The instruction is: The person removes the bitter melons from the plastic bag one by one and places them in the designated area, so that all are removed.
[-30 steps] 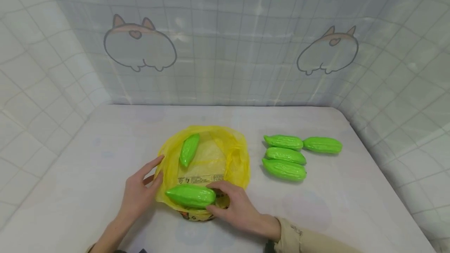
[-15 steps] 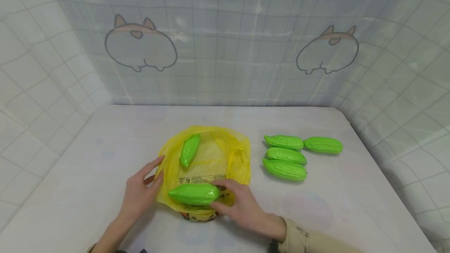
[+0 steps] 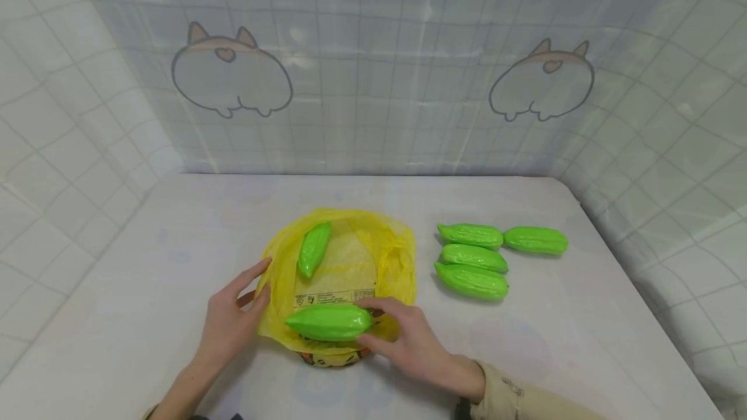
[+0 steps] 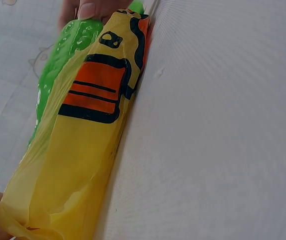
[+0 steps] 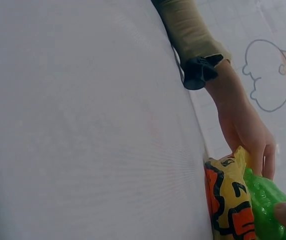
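Observation:
A yellow plastic bag (image 3: 395,277) with its mouth spread lies in front of me on the table. My left hand (image 3: 229,319) holds the left side of its rim between thumb and fingers. With thumb and fingertips, my right hand (image 3: 411,342) grips the right end of a bright green bitter melon (image 3: 328,323), which lies level over the near part of the bag's mouth. Another green bitter melon (image 3: 314,250) lies inside the bag at the far left. In the left wrist view, the bag's printed side (image 4: 90,100) partly covers the held bitter melon (image 4: 65,47).
Right of the bag, three bitter melons (image 3: 474,258) lie stacked in a column on the white table (image 3: 525,355). One more bitter melon (image 3: 535,240) touches the far one's right end. Tiled-pattern walls (image 3: 373,83) close off the back and both sides.
My right hand has shifted a little to the right, drawing the gripped bitter melon along with it over the bag's near edge. The left hand and the other bitter melons stay put.

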`<state>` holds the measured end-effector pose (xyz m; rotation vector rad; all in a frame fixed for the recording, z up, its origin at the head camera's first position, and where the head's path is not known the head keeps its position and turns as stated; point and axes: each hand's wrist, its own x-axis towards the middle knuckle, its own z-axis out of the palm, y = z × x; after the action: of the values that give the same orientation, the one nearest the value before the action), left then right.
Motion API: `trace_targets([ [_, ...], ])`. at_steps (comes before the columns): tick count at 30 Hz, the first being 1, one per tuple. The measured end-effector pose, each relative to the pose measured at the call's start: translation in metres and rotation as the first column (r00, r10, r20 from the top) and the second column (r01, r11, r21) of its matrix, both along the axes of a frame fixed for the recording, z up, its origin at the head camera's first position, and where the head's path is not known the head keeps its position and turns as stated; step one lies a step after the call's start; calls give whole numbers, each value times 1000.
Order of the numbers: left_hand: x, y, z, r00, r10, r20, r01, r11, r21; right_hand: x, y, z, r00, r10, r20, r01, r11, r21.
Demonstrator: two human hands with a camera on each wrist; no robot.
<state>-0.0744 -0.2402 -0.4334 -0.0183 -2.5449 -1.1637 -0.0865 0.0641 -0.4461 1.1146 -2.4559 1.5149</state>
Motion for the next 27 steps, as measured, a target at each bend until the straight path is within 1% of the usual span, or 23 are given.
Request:
trace_targets([
  [3, 0, 0, 0, 1000, 1, -4, -1, 1000, 5, -1, 3, 0, 1000, -5, -24, 5, 1000, -7],
  [5, 0, 0, 1, 1000, 2, -4, -2, 1000, 7, -1, 5, 0, 1000, -11, -26, 11, 1000, -12],
  [12, 1, 1, 1, 1000, 3, 8, -3, 1000, 7, -1, 13, 2, 999, -47, 3, 47, 999, -6],
  [17, 0, 1, 1, 1000, 5, 15, -5, 1000, 8, -2, 21, 2, 997, -78, -8, 78, 997, -4],
  [19, 0, 1, 1, 1000, 3, 16, -3, 1000, 8, -3, 25, 2, 997, -80, -16, 80, 997, -14],
  [23, 0, 2, 2, 1000, 5, 17, -5, 1000, 2, -4, 31, 5, 996, -89, 15, 89, 996, -20],
  [27, 1, 2, 3, 1000, 9, 25, -9, 1000, -4, -4, 38, 5, 995, -103, 11, 103, 995, -16],
])
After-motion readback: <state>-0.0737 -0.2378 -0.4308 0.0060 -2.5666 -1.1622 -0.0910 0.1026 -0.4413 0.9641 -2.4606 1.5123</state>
